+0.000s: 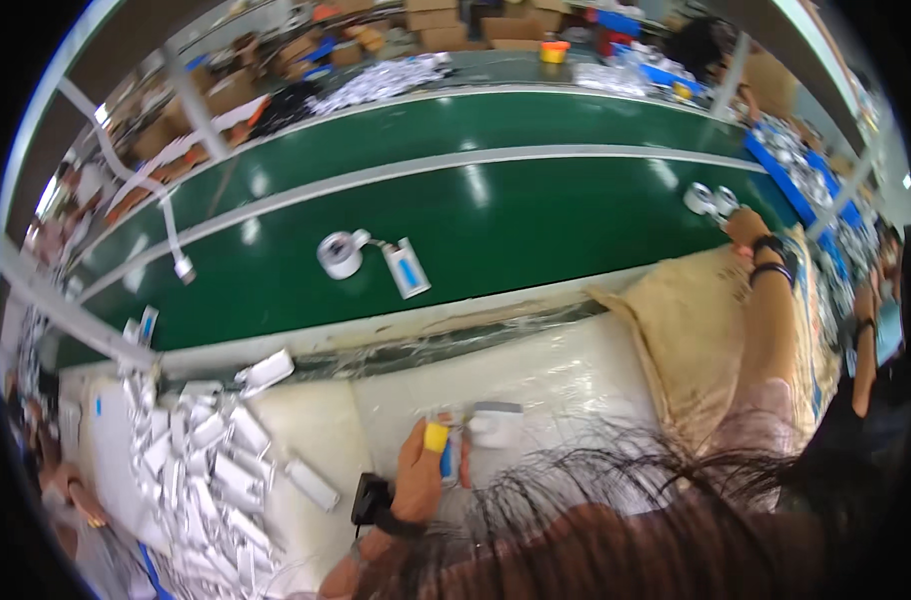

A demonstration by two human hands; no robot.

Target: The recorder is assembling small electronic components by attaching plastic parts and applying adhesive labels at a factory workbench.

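Observation:
My left hand (416, 478), with a yellow cover on one fingertip, is closed on a small white box with a blue label (447, 462) above the plastic-covered bench. Beside it lies a white-and-grey rectangular piece (497, 424). My right arm stretches far to the right, over the green conveyor belt's near edge. There my right hand (746, 230) is at a white unit with round heads (711, 200); its fingers look curled at the unit, partly hidden and blurred. On the belt, a white round unit (341, 255) is wired to a flat white box with a blue label (407, 268).
A heap of white rectangular cases (216, 460) covers the bench's left side. Beige sacking (686, 320) drapes under my right arm. A white cable (171, 225) hangs over the green belt (536, 220). Blue bins (796, 180) with parts stand at right; people sit at both sides.

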